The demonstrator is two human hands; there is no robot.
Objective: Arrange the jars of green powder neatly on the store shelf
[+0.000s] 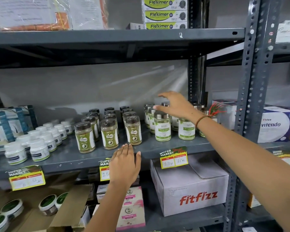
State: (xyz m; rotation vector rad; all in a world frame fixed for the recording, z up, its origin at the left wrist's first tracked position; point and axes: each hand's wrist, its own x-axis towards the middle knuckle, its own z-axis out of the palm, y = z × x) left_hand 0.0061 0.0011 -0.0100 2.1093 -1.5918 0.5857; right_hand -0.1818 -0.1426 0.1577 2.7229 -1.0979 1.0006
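Jars of green powder with silver lids, standing in rows on the right part of the grey shelf. Nearest front jar just beside a second silver-lidded one to its right. Right hand hovering above those lids, grip apart, fingers spread, holding nothing. Left hand flat against the shelf's front edge, fingers together, grip clamped on nothing, just below a dark-lidded jar. Small white bottles further left. Yellow price tag hanging on the edge above a cardboard box.
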